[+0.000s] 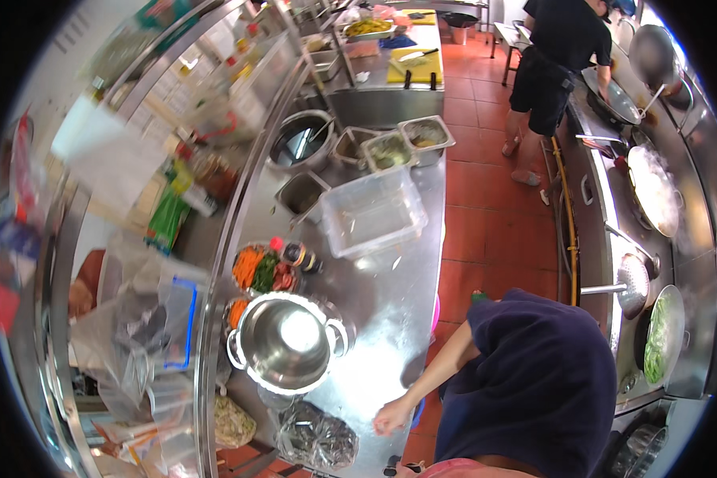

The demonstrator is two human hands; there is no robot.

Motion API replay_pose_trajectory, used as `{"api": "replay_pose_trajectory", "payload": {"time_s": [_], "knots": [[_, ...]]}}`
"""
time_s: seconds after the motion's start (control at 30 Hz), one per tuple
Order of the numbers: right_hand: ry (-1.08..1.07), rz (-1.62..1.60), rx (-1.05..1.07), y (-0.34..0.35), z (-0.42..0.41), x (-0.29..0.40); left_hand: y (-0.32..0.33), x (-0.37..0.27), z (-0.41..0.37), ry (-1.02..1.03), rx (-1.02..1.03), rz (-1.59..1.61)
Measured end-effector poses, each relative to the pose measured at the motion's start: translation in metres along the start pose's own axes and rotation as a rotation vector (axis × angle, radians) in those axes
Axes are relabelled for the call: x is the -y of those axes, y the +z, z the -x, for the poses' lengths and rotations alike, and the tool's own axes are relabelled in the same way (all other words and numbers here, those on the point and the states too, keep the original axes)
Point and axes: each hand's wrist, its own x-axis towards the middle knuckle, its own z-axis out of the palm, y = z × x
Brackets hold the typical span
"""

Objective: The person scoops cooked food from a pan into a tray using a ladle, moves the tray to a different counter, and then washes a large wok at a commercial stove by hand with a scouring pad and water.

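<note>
A bare arm comes out of a navy short sleeve and reaches left over the steel worktable. At its end my right hand hangs near the table's edge, fingers curled, with nothing visible in it. My left hand is out of view. Left of the right hand lies a clear plastic bag with dark contents. Farther in stands an empty two-handled steel pot. Behind the pot is a plate of shredded carrot, chopped greens and reddish pieces, beside a dark bottle with a red cap.
A translucent plastic bin, steel food pans and a round pot of dark liquid stand farther along. A knife lies on a yellow board. Across the red-tiled aisle, a co-worker works at woks, one steaming.
</note>
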Motion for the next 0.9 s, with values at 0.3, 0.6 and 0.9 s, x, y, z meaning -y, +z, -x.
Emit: {"api": "replay_pose_trajectory", "payload": {"time_s": [0.3, 0.6, 0.9], "knots": [[0.21, 0.162, -0.494, -0.172, 0.333, -0.07, 0.196, -0.194, 0.149, 0.327, 0.448, -0.271], [0.133, 0.087, -1.252, -0.338, 0.566, -0.063, 0.302, -0.496, 0.27, 0.793, 0.648, -0.641], [0.167, -0.189, -1.513, -0.497, 0.728, -0.077, 0.435, -0.764, 0.427, 1.12, 0.648, -0.224]]}}
